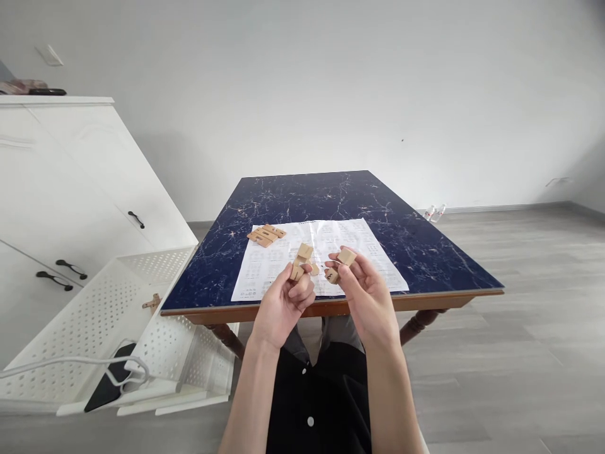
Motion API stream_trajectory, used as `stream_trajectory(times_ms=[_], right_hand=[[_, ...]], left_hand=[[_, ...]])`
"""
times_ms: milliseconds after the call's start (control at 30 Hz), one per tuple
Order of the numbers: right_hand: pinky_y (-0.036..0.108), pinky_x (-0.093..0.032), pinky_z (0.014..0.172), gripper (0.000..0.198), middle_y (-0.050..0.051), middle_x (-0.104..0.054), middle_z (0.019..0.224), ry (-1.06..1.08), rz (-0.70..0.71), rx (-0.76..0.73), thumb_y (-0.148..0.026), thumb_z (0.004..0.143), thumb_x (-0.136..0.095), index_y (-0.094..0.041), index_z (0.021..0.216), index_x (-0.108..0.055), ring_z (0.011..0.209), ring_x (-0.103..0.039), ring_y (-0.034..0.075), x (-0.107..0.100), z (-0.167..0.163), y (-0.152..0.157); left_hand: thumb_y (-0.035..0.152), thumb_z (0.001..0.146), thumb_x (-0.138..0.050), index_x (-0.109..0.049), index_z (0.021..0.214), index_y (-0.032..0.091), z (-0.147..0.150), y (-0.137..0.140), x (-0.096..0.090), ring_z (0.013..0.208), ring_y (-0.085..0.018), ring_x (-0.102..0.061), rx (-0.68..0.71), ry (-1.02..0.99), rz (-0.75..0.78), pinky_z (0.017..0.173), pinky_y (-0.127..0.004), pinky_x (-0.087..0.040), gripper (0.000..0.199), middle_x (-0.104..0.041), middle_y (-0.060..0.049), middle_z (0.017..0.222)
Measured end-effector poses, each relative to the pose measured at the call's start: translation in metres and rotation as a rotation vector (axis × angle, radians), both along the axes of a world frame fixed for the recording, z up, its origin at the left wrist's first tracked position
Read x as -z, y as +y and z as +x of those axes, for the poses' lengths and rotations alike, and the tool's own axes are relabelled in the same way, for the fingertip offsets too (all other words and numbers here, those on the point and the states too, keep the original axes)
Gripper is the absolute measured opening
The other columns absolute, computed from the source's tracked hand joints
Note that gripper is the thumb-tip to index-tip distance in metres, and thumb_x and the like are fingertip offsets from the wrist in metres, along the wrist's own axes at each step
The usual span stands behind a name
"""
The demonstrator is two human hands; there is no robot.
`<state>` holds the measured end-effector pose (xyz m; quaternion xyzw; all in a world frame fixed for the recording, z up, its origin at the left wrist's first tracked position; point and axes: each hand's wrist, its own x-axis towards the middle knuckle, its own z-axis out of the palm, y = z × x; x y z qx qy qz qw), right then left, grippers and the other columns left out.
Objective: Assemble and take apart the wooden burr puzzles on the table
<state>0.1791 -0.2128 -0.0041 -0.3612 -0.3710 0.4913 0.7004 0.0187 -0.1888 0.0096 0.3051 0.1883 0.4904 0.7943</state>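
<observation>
My left hand [288, 299] is closed on a light wooden puzzle piece [303, 253] made of joined blocks, with a dark mark on one lower face. To its right, my right hand [366, 287] grips another wooden puzzle piece [346, 256], whose lower end bears a dark character like a 3. The two pieces are held apart, above a creased white printed sheet [274, 271]. Several flat notched wooden pieces [266, 235] lie together at the sheet's upper left corner. My fingers hide parts of both held pieces.
The sheet lies on a dark blue marble-patterned table [312, 195] with a wooden edge. At left stand a white cabinet [70, 189] and a white perforated rack [94, 321] holding a black flat object [111, 378]. Clear bottles [433, 213] stand on the floor by the wall.
</observation>
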Motion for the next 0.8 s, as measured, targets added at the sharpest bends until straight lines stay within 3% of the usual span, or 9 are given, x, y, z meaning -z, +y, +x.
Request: stream_trajectory(times_ms=[100,233,333,533,633,800], right_hand=[[0.048,-0.056,0.106,0.032,0.010,-0.075,0.124,0.005,0.035,0.005,-0.049,0.099,-0.073,-0.026,0.121,-0.073,0.120,-0.070,0.029,-0.004,0.000,-0.001],[0.041,-0.059,0.087,0.036,0.009,-0.073,0.117,-0.010,0.019,-0.045,-0.053,0.099,-0.070,-0.028,0.124,-0.072,0.107,-0.069,0.027,-0.007,0.000,-0.003],[0.038,-0.054,0.081,0.032,0.006,-0.069,0.105,-0.003,0.008,-0.033,-0.053,0.099,-0.069,-0.029,0.119,-0.075,0.092,-0.064,0.022,-0.005,0.000,-0.002],[0.035,-0.043,0.064,0.020,0.000,-0.048,0.080,0.046,-0.043,0.010,-0.049,0.101,-0.065,-0.031,0.102,-0.073,0.066,-0.043,0.018,-0.002,0.004,-0.002],[0.035,-0.046,0.070,0.020,0.000,-0.050,0.084,0.012,-0.041,-0.014,-0.049,0.100,-0.067,-0.031,0.107,-0.072,0.070,-0.045,0.018,-0.003,0.006,-0.004],[0.036,-0.052,0.088,0.033,0.002,-0.059,0.093,-0.036,-0.018,-0.053,-0.050,0.097,-0.073,-0.031,0.125,-0.075,0.088,-0.056,0.019,-0.002,0.005,-0.007]], left_hand=[[0.036,0.112,-0.054,-0.072,0.102,0.010,0.004,-0.004,-0.002,0.057,-0.009,-0.023,0.043,0.038,-0.006,0.054,-0.018,-0.037,0.033,-0.028,0.006,0.070],[0.038,0.104,-0.068,-0.073,0.102,0.010,0.011,-0.007,-0.002,0.058,-0.008,-0.027,0.039,0.079,-0.038,0.050,-0.017,-0.036,0.028,-0.038,0.004,0.076],[0.039,0.100,-0.074,-0.074,0.105,0.011,0.013,-0.007,-0.001,0.062,-0.007,-0.034,0.011,0.109,-0.020,0.054,-0.017,-0.039,0.029,-0.048,0.000,0.085],[0.035,0.101,-0.074,-0.069,0.098,0.015,0.015,-0.006,0.001,0.062,-0.008,-0.039,-0.032,0.098,-0.010,0.058,-0.019,-0.041,0.021,-0.052,0.000,0.082],[0.037,0.102,-0.073,-0.065,0.096,0.016,0.016,-0.005,0.003,0.062,-0.008,-0.040,-0.029,0.111,0.002,0.059,-0.019,-0.042,0.022,-0.054,0.000,0.084],[0.043,0.101,-0.073,-0.071,0.112,0.015,0.018,-0.005,0.004,0.064,-0.007,-0.043,-0.045,0.167,0.042,0.062,-0.020,-0.043,0.030,-0.056,-0.001,0.088]])
